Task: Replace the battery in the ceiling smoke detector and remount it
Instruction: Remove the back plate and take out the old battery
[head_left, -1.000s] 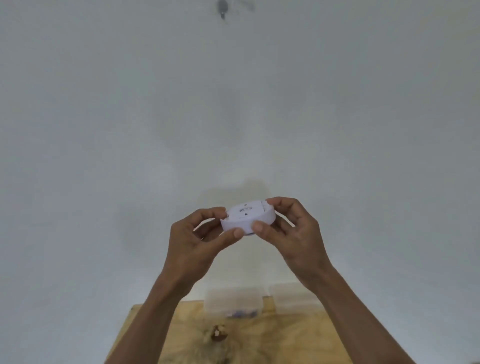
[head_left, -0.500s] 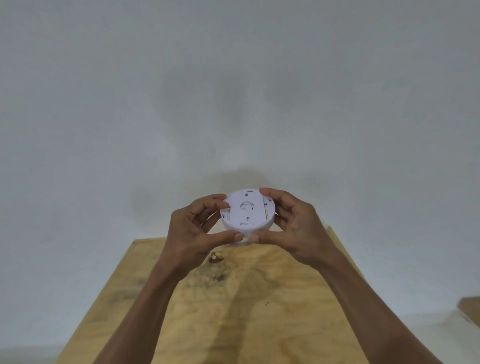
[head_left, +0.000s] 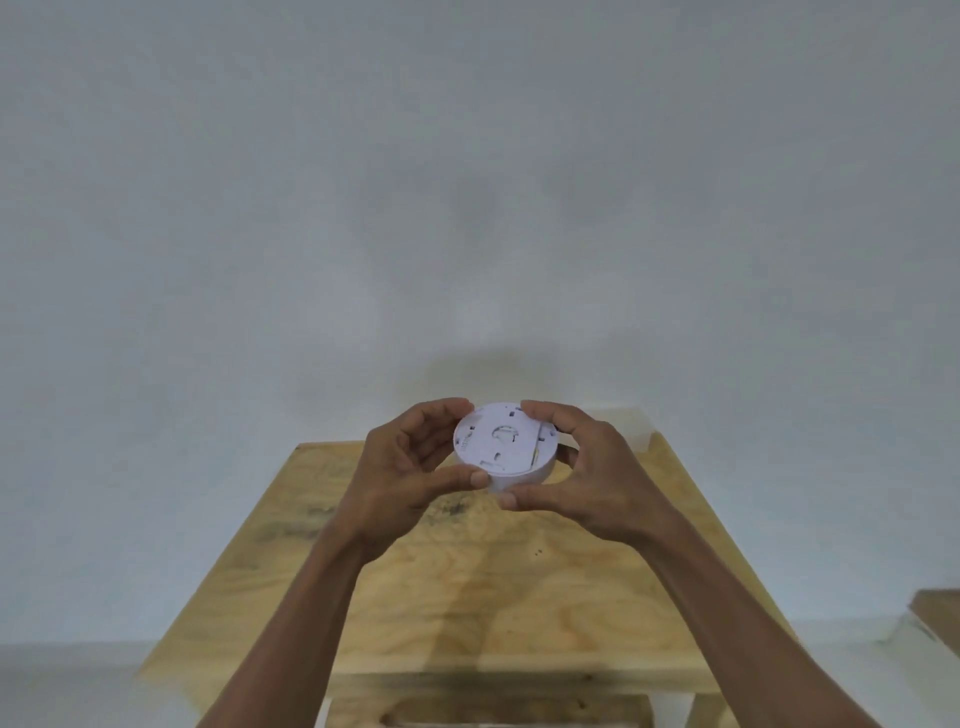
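Observation:
A round white smoke detector (head_left: 501, 444) is held in the air above the far part of a plywood table (head_left: 467, 587), its flat back plate facing me. My left hand (head_left: 402, 470) grips its left rim, thumb below and fingers curled over the top edge. My right hand (head_left: 582, 470) grips the right rim the same way, thumb under the lower edge. A thin yellow strip shows at the detector's right seam. No battery is visible.
The plain grey-white wall (head_left: 467, 208) fills the upper view. A clear plastic box (head_left: 634, 426) stands at the table's far right corner behind my right hand. A brown wooden piece (head_left: 937, 616) shows at the right edge, over a pale floor.
My view has tilted down from the ceiling to the table. Both hands have lowered the detector and turned its back plate more towards me.

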